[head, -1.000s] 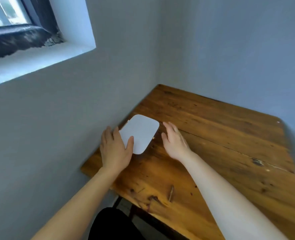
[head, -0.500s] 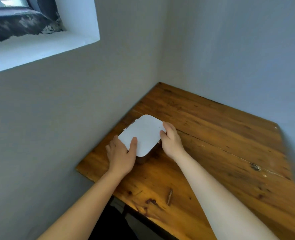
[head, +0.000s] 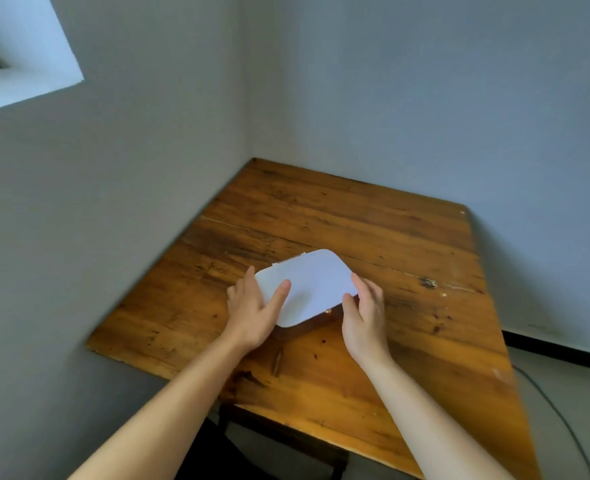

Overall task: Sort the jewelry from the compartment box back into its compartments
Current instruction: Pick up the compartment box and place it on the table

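A white compartment box with rounded corners lies closed on the wooden table, a small gold clasp on its near side. My left hand grips the box's left end, thumb on the lid and fingers round the side. At the right end my right hand clasps the near corner, fingers against the box's side. No jewelry shows; the lid hides the inside.
The table stands in a corner, with grey walls close behind and to the left. A window recess is up at the left. A dark cable runs over the floor at the right. A dark knot mark scars the wood.
Both hands closed in on the box and took hold of its ends. The box now lies farther from the left wall, nearer the table's middle; the view swung left.
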Action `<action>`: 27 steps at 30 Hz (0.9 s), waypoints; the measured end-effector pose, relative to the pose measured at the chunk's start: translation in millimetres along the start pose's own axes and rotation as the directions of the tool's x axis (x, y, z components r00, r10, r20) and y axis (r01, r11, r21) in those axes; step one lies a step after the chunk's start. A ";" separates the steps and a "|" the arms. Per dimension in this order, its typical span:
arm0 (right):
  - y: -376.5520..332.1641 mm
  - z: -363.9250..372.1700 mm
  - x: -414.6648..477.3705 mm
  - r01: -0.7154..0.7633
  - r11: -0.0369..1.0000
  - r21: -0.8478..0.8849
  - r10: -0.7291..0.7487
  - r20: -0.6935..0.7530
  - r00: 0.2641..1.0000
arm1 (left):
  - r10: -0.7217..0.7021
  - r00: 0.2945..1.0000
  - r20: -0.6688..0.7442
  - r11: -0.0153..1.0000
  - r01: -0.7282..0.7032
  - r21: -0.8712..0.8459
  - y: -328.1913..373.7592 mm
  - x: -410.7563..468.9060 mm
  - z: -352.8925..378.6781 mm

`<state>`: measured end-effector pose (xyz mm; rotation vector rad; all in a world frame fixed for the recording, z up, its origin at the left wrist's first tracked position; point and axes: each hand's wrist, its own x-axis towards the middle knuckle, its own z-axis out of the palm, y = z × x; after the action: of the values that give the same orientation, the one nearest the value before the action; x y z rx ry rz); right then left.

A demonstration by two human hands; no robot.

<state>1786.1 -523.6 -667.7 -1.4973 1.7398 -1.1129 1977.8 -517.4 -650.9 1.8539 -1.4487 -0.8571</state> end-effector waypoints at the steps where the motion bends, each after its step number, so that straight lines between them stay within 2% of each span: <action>1: 5.2 -0.6 -2.5 0.005 1.000 -0.001 -0.005 -0.002 1.000 | 0.004 1.000 0.006 1.000 -0.004 0.007 -1.2 -1.5 2.1; 5: 18.4 -0.7 -8.0 0.065 0.998 -0.021 -0.065 -0.001 0.998 | 0.070 0.998 0.003 0.996 -0.070 0.055 -9.7 -7.0 6.2; 8: 24.2 0.5 -11.9 0.107 0.992 -0.067 -0.107 0.002 0.994 | 0.236 0.971 0.037 0.959 -0.238 0.152 -21.0 -12.9 7.6; 12: 25.1 1.5 -13.4 0.109 0.990 -0.094 -0.110 -0.001 0.994 | 0.328 0.944 0.036 0.936 -0.330 0.125 -28.0 -13.5 8.5; 19: 24.0 4.1 -14.0 0.096 0.992 -0.085 -0.095 0.011 0.995 | 0.294 0.956 -0.017 0.952 -0.292 0.087 -24.9 -14.9 3.8; 23: 22.0 4.3 -14.5 0.116 0.989 -0.092 -0.115 0.012 0.993 | 0.289 0.957 -0.021 0.941 -0.280 0.191 -22.7 -9.7 -3.8; 27: 22.7 4.5 -14.8 0.094 0.981 -0.172 -0.087 0.046 0.995 | 0.279 0.952 -0.122 0.960 -0.275 0.052 -13.3 1.2 -13.6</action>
<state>1781.7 -509.7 -691.0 -1.7072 1.7965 -0.9904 1996.5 -514.8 -653.6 1.6455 -1.6015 -0.5686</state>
